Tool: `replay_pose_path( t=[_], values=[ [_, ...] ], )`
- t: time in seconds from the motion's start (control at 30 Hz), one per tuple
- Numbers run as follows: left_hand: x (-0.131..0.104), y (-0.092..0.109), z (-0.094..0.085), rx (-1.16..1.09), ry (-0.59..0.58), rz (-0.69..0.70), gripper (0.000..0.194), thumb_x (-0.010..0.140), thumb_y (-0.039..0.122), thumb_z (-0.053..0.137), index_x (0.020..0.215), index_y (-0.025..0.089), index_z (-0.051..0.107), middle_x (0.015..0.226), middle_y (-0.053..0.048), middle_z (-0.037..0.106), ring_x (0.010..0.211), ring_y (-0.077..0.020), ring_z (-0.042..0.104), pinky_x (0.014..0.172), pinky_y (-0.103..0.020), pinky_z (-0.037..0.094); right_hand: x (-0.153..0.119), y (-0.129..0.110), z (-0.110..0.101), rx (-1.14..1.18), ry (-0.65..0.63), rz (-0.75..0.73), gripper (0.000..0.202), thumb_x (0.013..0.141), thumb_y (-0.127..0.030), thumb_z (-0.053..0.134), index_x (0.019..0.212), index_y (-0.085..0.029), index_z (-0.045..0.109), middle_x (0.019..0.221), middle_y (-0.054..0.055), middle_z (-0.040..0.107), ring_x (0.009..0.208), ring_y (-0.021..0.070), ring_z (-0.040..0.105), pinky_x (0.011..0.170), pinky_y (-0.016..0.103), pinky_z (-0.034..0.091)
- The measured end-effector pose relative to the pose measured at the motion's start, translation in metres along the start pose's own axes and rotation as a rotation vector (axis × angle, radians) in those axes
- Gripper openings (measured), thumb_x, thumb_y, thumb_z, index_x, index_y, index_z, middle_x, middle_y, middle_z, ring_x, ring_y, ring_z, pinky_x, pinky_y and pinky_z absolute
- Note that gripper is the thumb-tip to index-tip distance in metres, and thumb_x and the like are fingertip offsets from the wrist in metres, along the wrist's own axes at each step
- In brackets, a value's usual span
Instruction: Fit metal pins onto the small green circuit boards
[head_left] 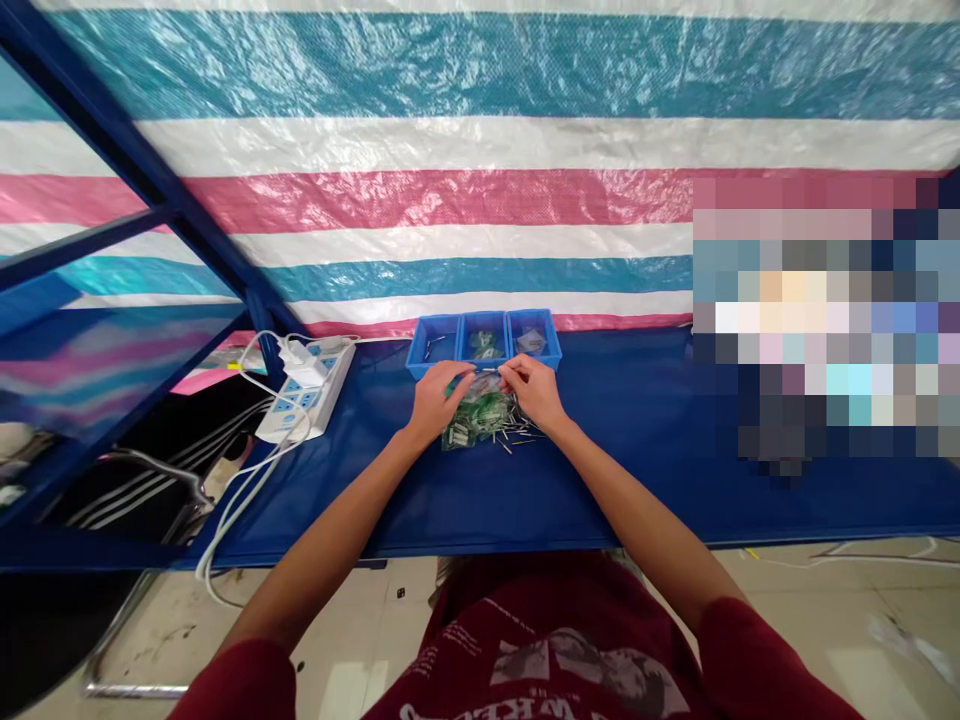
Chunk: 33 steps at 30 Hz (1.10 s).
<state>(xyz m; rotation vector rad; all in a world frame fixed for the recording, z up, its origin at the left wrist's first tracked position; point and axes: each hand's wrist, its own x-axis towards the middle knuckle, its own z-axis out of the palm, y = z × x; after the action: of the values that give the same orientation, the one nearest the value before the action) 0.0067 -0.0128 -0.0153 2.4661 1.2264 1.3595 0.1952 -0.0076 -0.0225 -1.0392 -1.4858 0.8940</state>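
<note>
Above a pile of small parts, my left hand and my right hand face each other with their fingers pinched. A small thin pale piece shows between the fingertips; its kind is too small to tell. Beneath them on the blue tabletop lie green-tinted clear plastic bags with small parts in them. Loose thin metal pins spread out beside the bags, partly under my right hand. Just behind my hands stands a blue three-part tray. Its left compartment holds a few thin pieces, the middle one greenish bags, the right one a clear bag.
A white power strip with a plugged-in charger lies at the left, its cables hanging over the front edge. Blue metal frame bars rise at the left. A striped plastic sheet closes off the back. The right side is pixelated.
</note>
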Motion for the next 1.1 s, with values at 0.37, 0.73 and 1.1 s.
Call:
replay_pose_path(
  t=[0.37, 0.73, 1.1],
  values=[
    [-0.002, -0.005, 0.0, 0.019, -0.005, 0.2, 0.018, 0.095, 0.03, 0.055, 0.094, 0.017, 0.067, 0.09, -0.007, 0.071, 0.084, -0.0175, 0.065, 0.079, -0.031, 0.051, -0.008, 0.003, 0.0, -0.278, -0.046, -0.183, 0.048, 0.094, -0.051, 0.045, 0.059, -0.02, 0.054, 0.049, -0.003, 0.054, 0.049, 0.0104, 0.051, 0.057, 0.023, 0.038],
    [-0.002, -0.005, 0.0, 0.037, -0.007, 0.152, 0.022, 0.098, 0.028, 0.047, 0.088, 0.017, 0.063, 0.082, -0.006, 0.067, 0.08, -0.0163, 0.062, 0.077, -0.028, 0.049, -0.01, 0.0, 0.0, -0.258, 0.028, -0.289, 0.033, 0.091, -0.049, 0.053, 0.093, -0.019, 0.067, 0.076, 0.003, 0.068, 0.062, 0.0145, 0.06, 0.063, 0.025, 0.047],
    [-0.002, -0.003, 0.0, 0.033, -0.005, 0.124, 0.026, 0.1, 0.03, 0.043, 0.087, 0.017, 0.062, 0.08, -0.005, 0.066, 0.077, -0.0157, 0.061, 0.075, -0.027, 0.048, -0.011, 0.0, 0.001, -0.267, 0.04, -0.424, 0.029, 0.094, -0.043, 0.05, 0.089, -0.02, 0.067, 0.08, 0.005, 0.068, 0.064, 0.0148, 0.059, 0.064, 0.027, 0.049]
  ],
)
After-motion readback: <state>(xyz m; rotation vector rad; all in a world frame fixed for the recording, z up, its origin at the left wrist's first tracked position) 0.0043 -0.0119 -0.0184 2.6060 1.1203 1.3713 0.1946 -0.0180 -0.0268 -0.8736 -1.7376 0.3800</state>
